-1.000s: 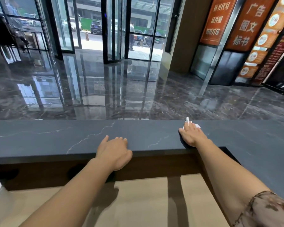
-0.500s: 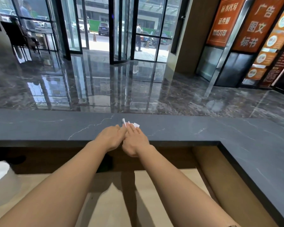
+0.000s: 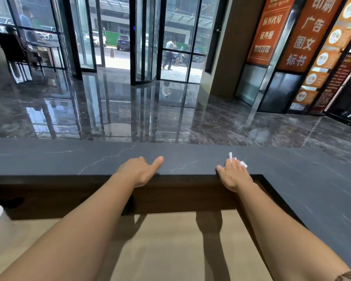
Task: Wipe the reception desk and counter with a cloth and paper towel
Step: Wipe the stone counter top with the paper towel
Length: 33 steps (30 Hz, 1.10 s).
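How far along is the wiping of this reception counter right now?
Done: hard to judge; the dark counter shows no visible smears. In hand: the right hand presses a white paper towel flat on the counter near its inner corner, while the left hand rests empty on the near edge. Left: probably the side run of counter and the lower wooden desk; no cloth is in view.

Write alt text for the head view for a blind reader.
The right hand presses a white paper towel flat on the dark stone counter, while the left hand rests on its near edge. Glass doors and a glossy floor lie beyond.
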Each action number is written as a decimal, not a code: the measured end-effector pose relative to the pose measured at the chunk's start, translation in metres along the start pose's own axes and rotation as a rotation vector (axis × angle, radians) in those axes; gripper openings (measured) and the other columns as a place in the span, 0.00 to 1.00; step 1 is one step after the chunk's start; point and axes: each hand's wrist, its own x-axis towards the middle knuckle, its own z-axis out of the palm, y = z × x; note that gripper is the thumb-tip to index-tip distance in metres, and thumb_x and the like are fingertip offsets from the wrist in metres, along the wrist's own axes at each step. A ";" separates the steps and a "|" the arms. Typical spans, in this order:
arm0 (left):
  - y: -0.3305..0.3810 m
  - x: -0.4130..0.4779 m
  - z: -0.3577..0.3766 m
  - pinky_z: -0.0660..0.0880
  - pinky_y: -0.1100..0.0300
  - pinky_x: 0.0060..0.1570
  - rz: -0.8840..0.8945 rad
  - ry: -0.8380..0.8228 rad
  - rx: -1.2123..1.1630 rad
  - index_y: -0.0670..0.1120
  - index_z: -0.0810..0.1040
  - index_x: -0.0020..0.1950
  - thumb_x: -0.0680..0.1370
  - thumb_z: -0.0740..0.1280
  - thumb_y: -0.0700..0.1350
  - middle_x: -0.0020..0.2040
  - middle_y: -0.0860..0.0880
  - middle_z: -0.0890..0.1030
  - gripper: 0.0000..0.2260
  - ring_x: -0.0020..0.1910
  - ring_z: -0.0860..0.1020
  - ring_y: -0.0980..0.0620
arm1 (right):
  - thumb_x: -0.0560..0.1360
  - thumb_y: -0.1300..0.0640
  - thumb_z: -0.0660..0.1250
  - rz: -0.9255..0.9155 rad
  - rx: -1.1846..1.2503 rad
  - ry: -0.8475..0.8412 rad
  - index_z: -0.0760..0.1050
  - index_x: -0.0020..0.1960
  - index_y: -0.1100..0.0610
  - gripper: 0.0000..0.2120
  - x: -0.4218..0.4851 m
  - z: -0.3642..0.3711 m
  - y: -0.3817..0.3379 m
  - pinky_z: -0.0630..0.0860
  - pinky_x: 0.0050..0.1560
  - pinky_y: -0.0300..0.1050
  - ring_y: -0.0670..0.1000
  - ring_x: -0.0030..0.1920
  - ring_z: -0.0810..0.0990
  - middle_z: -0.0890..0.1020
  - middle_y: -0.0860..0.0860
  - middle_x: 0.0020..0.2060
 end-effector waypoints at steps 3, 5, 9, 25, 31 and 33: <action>0.008 -0.001 -0.003 0.66 0.50 0.65 0.003 -0.009 0.065 0.41 0.70 0.71 0.75 0.40 0.71 0.74 0.42 0.67 0.42 0.70 0.69 0.42 | 0.80 0.44 0.49 -0.091 0.111 0.047 0.55 0.77 0.61 0.30 -0.007 0.007 -0.050 0.55 0.73 0.54 0.58 0.76 0.55 0.54 0.58 0.77; 0.014 0.000 -0.003 0.69 0.51 0.60 0.009 0.001 0.119 0.42 0.79 0.60 0.76 0.40 0.71 0.69 0.42 0.73 0.41 0.65 0.73 0.42 | 0.80 0.44 0.50 -0.250 0.108 0.041 0.54 0.77 0.60 0.31 -0.013 0.018 -0.096 0.53 0.75 0.54 0.57 0.77 0.52 0.53 0.58 0.78; 0.024 0.001 0.000 0.70 0.53 0.50 0.018 0.052 0.124 0.45 0.76 0.33 0.75 0.40 0.71 0.55 0.42 0.81 0.38 0.53 0.77 0.44 | 0.81 0.52 0.51 -0.498 -0.033 -0.067 0.42 0.79 0.59 0.32 -0.021 0.033 -0.156 0.40 0.77 0.49 0.53 0.78 0.40 0.42 0.56 0.78; 0.084 0.016 0.031 0.53 0.49 0.74 0.228 0.070 0.270 0.43 0.73 0.67 0.82 0.42 0.60 0.70 0.42 0.71 0.30 0.72 0.65 0.46 | 0.81 0.47 0.47 0.078 0.021 0.023 0.48 0.78 0.63 0.31 0.050 -0.021 0.040 0.51 0.75 0.53 0.59 0.76 0.53 0.54 0.60 0.77; 0.096 0.028 0.026 0.56 0.50 0.72 0.213 0.108 0.207 0.44 0.81 0.50 0.83 0.42 0.55 0.53 0.42 0.82 0.29 0.57 0.76 0.45 | 0.82 0.46 0.49 -0.332 0.027 -0.037 0.43 0.79 0.61 0.32 0.050 0.001 -0.071 0.45 0.76 0.52 0.57 0.78 0.44 0.45 0.58 0.78; 0.092 0.029 0.021 0.58 0.49 0.71 0.223 0.089 0.120 0.45 0.78 0.45 0.83 0.42 0.53 0.51 0.42 0.82 0.27 0.56 0.76 0.45 | 0.83 0.47 0.45 -0.462 -0.060 -0.100 0.41 0.79 0.61 0.30 0.060 0.006 -0.092 0.42 0.77 0.50 0.55 0.78 0.40 0.41 0.57 0.78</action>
